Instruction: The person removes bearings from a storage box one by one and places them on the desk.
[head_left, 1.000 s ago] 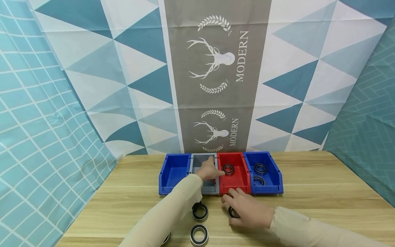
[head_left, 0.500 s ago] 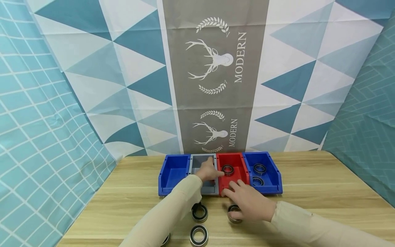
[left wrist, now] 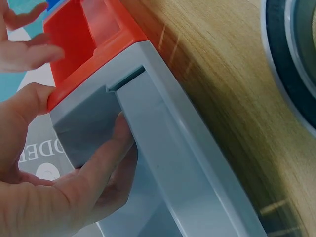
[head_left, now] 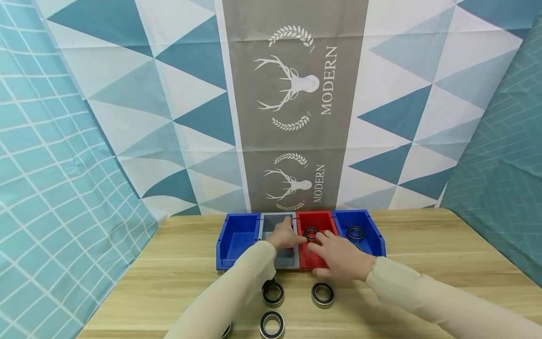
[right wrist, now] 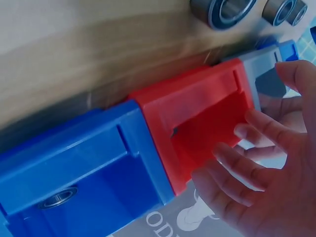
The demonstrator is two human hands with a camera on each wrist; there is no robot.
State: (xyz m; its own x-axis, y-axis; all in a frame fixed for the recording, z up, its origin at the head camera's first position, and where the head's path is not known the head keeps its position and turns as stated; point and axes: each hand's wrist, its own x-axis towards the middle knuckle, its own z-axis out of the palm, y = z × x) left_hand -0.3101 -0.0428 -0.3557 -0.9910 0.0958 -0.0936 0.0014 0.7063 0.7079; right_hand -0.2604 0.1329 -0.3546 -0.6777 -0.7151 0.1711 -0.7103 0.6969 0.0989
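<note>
My left hand (head_left: 284, 235) pinches the adjoining side walls of the grey bin (left wrist: 168, 148) and the red bin (head_left: 318, 217). Its thumb lies at the red edge and its fingers reach inside the grey bin. Over the front of the red bin, my right hand (head_left: 344, 258) hovers with fingers spread and loosely bent, nothing between them in the right wrist view. A black-and-silver ball bearing (head_left: 311, 229) lies in the red bin, partly behind the right fingertips. On the table below the right hand sits another bearing (head_left: 323, 305).
A blue bin (head_left: 239, 235) stands at the row's left end. The right-end blue bin (head_left: 365, 217) holds bearings, one partly covered by the right hand. More bearings (head_left: 272, 333) lie on the wooden table (head_left: 444, 263) near the left sleeve. A patterned cloth hangs behind.
My right hand has risen off the table bearing and moved forward over the red bin, leaving that bearing on the table. The left hand stays at the grey bin.
</note>
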